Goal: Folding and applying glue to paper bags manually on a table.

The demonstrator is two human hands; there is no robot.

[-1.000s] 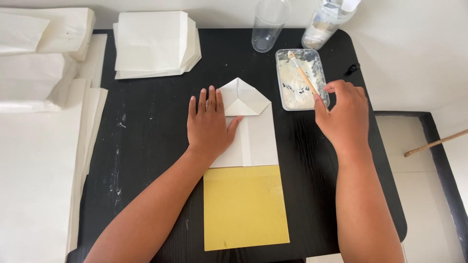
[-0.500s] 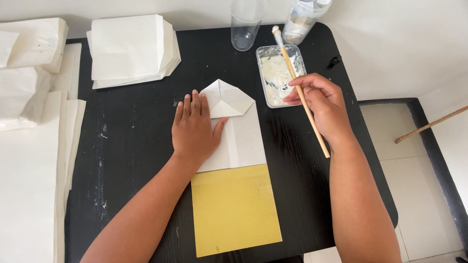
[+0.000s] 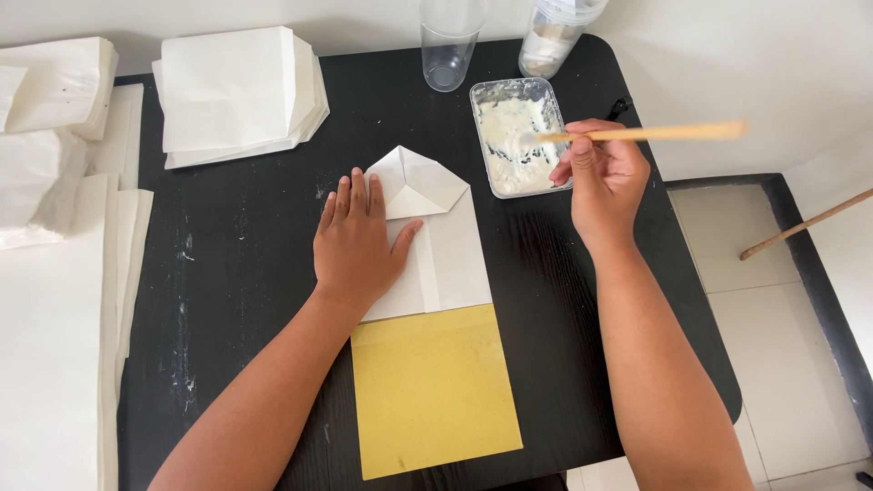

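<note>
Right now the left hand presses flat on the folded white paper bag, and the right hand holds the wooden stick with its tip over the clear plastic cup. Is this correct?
Not quite. The stick's tip is over the shallow tray of white paste, not the clear plastic cup, as the head view shows. The rest is right: the left hand presses flat on the folded white paper bag, and the right hand holds the stick.

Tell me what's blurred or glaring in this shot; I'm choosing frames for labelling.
Head view: the wooden stick in the right hand is smeared by motion blur, most at its far end; the left hand and folded white paper are sharp. Light is soft and even, with mild sheen on the black table and no harsh glare.
</note>
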